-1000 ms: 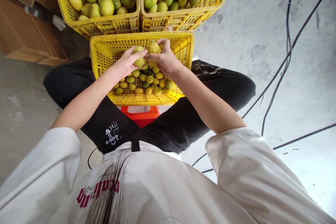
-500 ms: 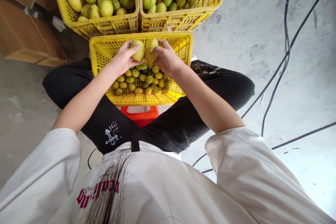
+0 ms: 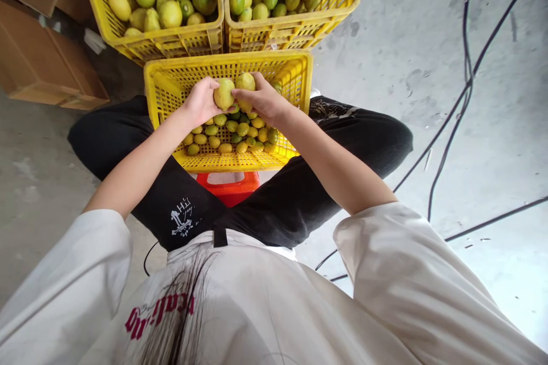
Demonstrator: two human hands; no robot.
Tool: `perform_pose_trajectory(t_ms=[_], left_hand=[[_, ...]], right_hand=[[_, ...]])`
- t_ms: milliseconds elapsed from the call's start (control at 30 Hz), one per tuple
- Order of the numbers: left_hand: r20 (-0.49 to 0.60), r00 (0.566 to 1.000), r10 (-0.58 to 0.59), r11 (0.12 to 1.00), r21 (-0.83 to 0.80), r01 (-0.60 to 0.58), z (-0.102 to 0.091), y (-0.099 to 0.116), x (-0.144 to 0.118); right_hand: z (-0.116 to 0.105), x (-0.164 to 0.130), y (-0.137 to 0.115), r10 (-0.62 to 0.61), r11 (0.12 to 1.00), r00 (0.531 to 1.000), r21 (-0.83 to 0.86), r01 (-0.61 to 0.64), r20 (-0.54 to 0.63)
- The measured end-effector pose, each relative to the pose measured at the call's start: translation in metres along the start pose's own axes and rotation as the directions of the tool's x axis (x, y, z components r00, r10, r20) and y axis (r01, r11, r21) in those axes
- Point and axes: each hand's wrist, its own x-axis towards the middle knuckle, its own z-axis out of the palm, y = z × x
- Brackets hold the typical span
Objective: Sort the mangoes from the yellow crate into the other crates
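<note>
My left hand (image 3: 202, 101) is closed around a yellow-green lemon (image 3: 224, 94). Beside it, my right hand (image 3: 268, 101) grips a second lemon (image 3: 245, 82), with the thumb across its front. The two lemons are side by side, close together, above a yellow plastic crate (image 3: 166, 63) that stands between my legs. On the crate's floor lie many smaller green and yellow lemons (image 3: 242, 130); my hands hide some of them.
Two more yellow crates, a left one (image 3: 171, 40) and a right one (image 3: 295, 28), stand beyond, heaped with lemons. A red stool (image 3: 235, 185) shows beneath me. Cardboard boxes (image 3: 47, 51) are at left, black cables (image 3: 468, 82) on the floor at right.
Both hands have come slightly down toward me with their lemons. The lemons have turned in the fingers, and my right thumb now lies nearer the left lemon.
</note>
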Motion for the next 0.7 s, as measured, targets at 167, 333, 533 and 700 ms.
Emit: perform_pose_trajectory(t_ms=[167, 333, 533, 700], left_hand=[[-0.027, 0.999, 0.043, 0.993, -0.108, -0.046, 0.001, 0.005, 0.002], [-0.086, 0.989, 0.118, 0.991, -0.048, -0.122, -0.006, 0.003, 0.009], [-0.153, 0.974, 0.165, 0.986, -0.003, -0.167, -0.014, -0.001, 0.010], [-0.112, 0.984, 0.137, 0.990, 0.000, -0.138, -0.008, -0.002, 0.005]], right_hand=[[0.008, -0.007, -0.026, 0.064, 0.998, 0.998, 0.015, -0.063, -0.029], [0.009, -0.008, -0.036, 0.082, 0.996, 0.995, 0.035, -0.080, -0.061], [0.005, -0.010, -0.030, 0.018, 1.000, 0.999, 0.015, -0.019, 0.033], [0.004, -0.007, -0.025, 0.022, 1.000, 0.997, 0.019, -0.024, 0.067]])
